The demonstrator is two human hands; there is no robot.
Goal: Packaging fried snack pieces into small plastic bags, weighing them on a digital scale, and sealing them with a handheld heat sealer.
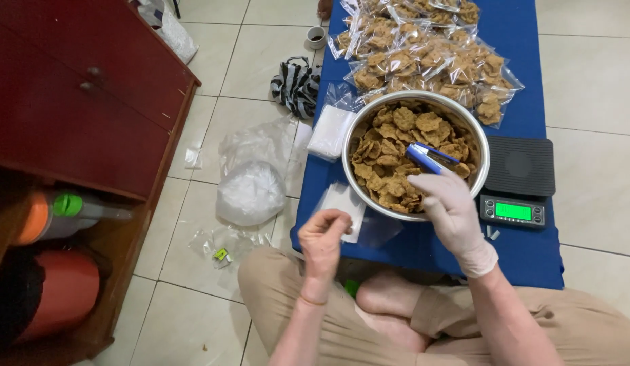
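Note:
My right hand (452, 210), in a thin white glove, holds blue tongs (429, 158) over a metal bowl (482, 165) full of brown fried chips (396, 146). My left hand (323, 238) is bare, its fingers pinched on a small clear plastic bag (342, 202) that lies on the blue mat (515, 251) just left of the bowl. A black digital scale (520, 177) with a green lit display sits to the right of the bowl.
Several filled clear bags of chips (423, 51) lie beyond the bowl. A stack of empty bags (328, 130) sits left of it. On the tiled floor are crumpled plastic bags (252, 183), a striped cloth (296, 85), a cup (316, 36). A red wooden cabinet (84, 102) stands at left.

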